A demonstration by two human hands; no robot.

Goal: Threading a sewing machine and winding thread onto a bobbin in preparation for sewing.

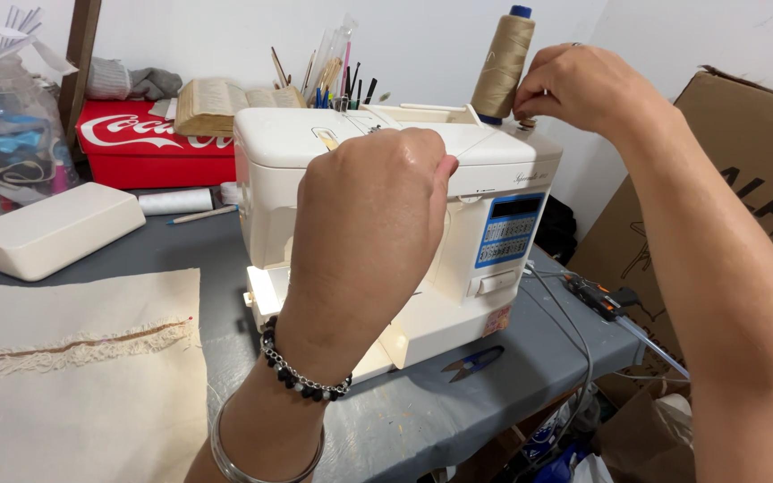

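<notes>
A cream sewing machine stands on a grey table. My left hand, with a beaded bracelet and a bangle at the wrist, is raised in front of the machine, fingers pinched on a thin thread near its top edge. My right hand reaches over the machine's top right corner, fingertips pinched by the base of a tall beige thread cone with a blue core. The thread itself is barely visible between the two hands.
Cream fabric with a frayed seam lies at the left. Small blue thread snips rest by the machine's base. A cream cover, red tin, open book, pen holder and cardboard box surround the machine. Cables hang off the right edge.
</notes>
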